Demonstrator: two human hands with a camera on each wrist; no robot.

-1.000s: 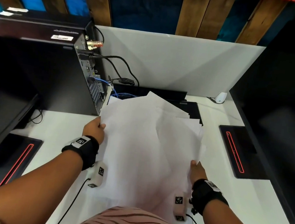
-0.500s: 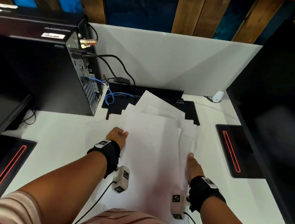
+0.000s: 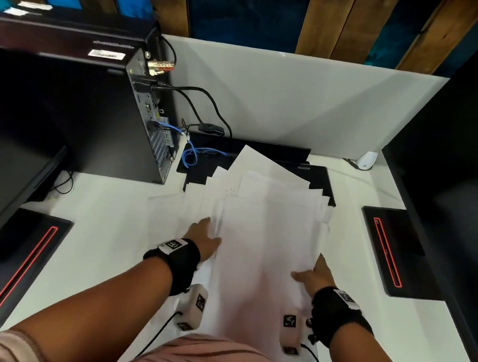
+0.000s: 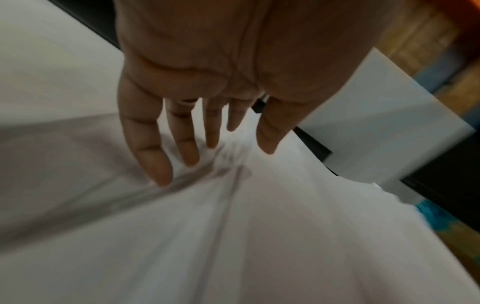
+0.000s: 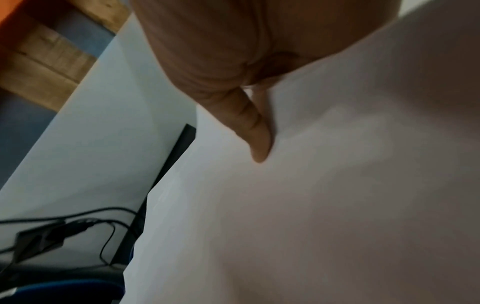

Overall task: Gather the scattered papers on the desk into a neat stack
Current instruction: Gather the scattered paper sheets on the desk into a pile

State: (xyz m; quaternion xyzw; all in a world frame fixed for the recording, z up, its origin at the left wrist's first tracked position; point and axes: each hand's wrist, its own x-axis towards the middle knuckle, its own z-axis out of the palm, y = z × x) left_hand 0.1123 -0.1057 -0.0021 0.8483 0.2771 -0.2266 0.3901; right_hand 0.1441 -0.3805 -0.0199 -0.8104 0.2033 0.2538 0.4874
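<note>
Several white papers (image 3: 268,228) lie in a loose, fanned pile on the white desk (image 3: 101,224), their far corners spread over a black tray. My left hand (image 3: 206,238) is at the pile's left edge. In the left wrist view its fingers (image 4: 187,152) are straight and spread, touching the sheets' edges (image 4: 233,226). My right hand (image 3: 310,274) is at the pile's right edge, thumb lying over the top sheet. In the right wrist view the thumb (image 5: 257,133) shows on the paper (image 5: 311,205), which hides the other fingers.
A black computer tower (image 3: 91,110) with cables stands back left. Dark monitors (image 3: 454,190) (image 3: 2,154) flank the desk, their red-lined bases (image 3: 384,251) (image 3: 22,266) on both sides. A black tray (image 3: 318,181) and a white divider (image 3: 270,101) are behind the pile.
My left hand has slid right, pushing the sheets' left edges inward, so the pile is narrower. My right hand stayed at the right edge and its thumb now lies over the top.
</note>
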